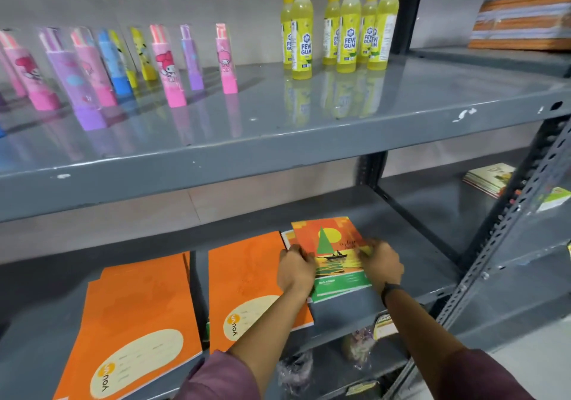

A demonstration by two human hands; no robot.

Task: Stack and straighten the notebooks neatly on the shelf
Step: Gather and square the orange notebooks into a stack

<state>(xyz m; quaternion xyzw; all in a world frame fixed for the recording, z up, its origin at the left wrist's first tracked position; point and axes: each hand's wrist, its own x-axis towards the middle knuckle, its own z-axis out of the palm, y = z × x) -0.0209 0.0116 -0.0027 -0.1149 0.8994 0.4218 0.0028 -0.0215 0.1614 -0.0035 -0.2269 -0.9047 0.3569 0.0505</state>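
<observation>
The grey metal shelf (417, 263) carries two stacks of orange notebooks (139, 313) beside a small pile of sailboat-cover notebooks (333, 245).

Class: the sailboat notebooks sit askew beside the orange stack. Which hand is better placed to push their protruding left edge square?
Probably the left hand: it grips the left edge of the sailboat notebooks, next to the orange stack, where lower covers stick out. The right hand holds the opposite edge.

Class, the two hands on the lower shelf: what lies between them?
In the head view, the sailboat-cover notebook lies between the left hand and the right hand, each gripping one side edge of it.
</observation>
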